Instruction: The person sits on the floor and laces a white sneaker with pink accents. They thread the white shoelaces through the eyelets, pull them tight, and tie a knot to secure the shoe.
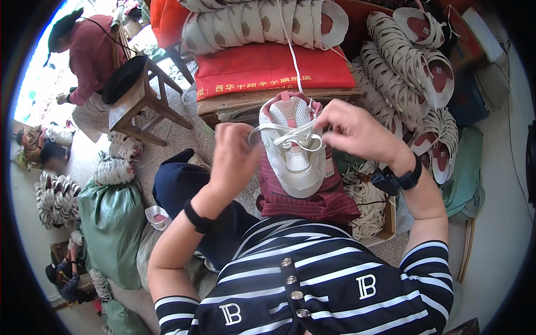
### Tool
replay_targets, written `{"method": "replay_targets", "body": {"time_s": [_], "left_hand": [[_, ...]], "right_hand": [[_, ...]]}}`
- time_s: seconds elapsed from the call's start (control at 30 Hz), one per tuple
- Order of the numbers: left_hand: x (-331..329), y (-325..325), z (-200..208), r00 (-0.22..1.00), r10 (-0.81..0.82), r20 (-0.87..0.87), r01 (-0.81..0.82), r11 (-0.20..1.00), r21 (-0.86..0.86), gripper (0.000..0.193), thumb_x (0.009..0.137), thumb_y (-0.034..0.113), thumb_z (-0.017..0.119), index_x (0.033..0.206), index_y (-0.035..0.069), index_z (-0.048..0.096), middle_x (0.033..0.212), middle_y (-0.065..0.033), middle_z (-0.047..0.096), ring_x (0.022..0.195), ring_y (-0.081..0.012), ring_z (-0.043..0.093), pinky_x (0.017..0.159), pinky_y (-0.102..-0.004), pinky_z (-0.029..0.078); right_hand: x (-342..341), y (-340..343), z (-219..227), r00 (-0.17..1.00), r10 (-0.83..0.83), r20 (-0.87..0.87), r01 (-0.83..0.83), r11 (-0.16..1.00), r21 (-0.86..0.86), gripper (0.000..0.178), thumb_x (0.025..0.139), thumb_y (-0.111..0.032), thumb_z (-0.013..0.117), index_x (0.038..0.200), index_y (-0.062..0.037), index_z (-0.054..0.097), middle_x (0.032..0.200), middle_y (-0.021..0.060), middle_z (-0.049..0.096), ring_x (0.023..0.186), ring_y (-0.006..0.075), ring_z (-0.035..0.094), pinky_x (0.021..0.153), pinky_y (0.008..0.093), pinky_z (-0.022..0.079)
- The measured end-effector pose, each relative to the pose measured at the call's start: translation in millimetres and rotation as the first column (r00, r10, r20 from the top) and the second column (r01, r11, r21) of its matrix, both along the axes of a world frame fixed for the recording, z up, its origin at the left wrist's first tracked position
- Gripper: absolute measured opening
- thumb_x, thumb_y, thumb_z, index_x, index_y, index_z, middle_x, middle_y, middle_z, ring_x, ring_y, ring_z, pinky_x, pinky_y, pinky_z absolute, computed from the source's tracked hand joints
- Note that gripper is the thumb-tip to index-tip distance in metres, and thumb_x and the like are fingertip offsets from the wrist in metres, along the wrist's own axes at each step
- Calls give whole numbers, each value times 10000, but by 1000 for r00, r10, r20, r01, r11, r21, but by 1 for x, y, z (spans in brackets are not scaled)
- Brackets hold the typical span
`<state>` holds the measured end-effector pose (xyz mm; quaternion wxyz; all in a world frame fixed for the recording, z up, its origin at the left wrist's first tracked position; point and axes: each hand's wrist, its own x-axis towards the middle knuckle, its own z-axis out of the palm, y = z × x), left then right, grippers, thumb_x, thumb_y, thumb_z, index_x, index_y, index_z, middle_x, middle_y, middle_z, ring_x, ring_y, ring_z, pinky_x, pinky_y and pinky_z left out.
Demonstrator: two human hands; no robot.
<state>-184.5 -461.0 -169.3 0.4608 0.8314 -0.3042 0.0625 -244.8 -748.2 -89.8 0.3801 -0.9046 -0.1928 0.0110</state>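
Note:
A white sneaker (300,183) with pink lining rests on maroon striped cloth (290,204) before me, its toe toward my body. White shoelace (292,134) crosses over its tongue and forms loops. One long strand runs up from the shoe across the red cloth. My left hand (233,151) is at the shoe's left side, fingers curled in around a loop of the lace. On the other side my right hand (349,129) pinches the lace near the eyelets with thumb and forefinger.
Stacked shoe uppers (262,25) lie on red cloth (273,72) over a wooden bench; more stacks (402,67) stand at right. A box of loose laces (368,212) sits by my right side. Green sacks (111,223), a wooden stool (137,109) and seated people (92,50) are at left.

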Motion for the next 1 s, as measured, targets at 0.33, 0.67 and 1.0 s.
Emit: {"method": "replay_targets", "body": {"time_s": [0.33,0.67,1.0], "left_hand": [[-8,-37,-20,828,-138,-543,-71,936,-346,116,943,59,674,1013,6,597,769,36,580,673,-20,503,562,-210,425],[-7,-27,3,528,-352,-773,-45,897,-439,206,1003,247,614,903,73,658,727,49,549,625,-29,414,580,-204,324],[10,-26,-11,743,-155,-651,-120,926,-358,199,930,213,705,962,25,650,808,22,604,653,-50,454,617,-214,396]], "right_hand": [[4,5,-31,997,74,23,-75,996,40,166,795,-12,702,926,-17,601,954,57,528,841,175,551,734,304,474],[11,2,-30,885,109,-454,55,942,332,141,888,-127,731,897,-39,622,897,-17,529,800,82,513,713,260,450],[11,-7,-30,950,-311,13,308,947,93,125,866,-78,682,970,-13,656,929,60,554,795,161,563,701,288,463]]}}
